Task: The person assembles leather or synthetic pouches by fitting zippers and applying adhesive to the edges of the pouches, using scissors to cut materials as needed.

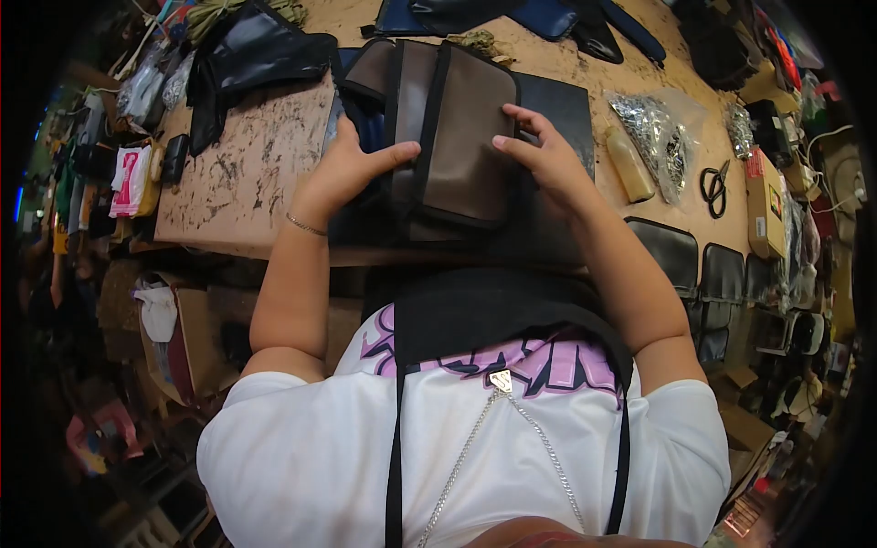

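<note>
A brown bag with black edging lies in front of me, its wide flap panel on the right side. It looks like leather or vinyl. My left hand is closed round its left part, the thumb pressed on the brown surface and the other fingers mostly hidden at the side. My right hand grips the right edge of the flap, thumb on the face and index finger at the black border. Beneath the bag is a dark flat board, partly covered by it.
Black sheet pieces lie at the back left of the worn table. To the right are a yellowish bottle, a plastic bag of metal parts, black-handled scissors and a cardboard box. Dark blue pieces lie at the back.
</note>
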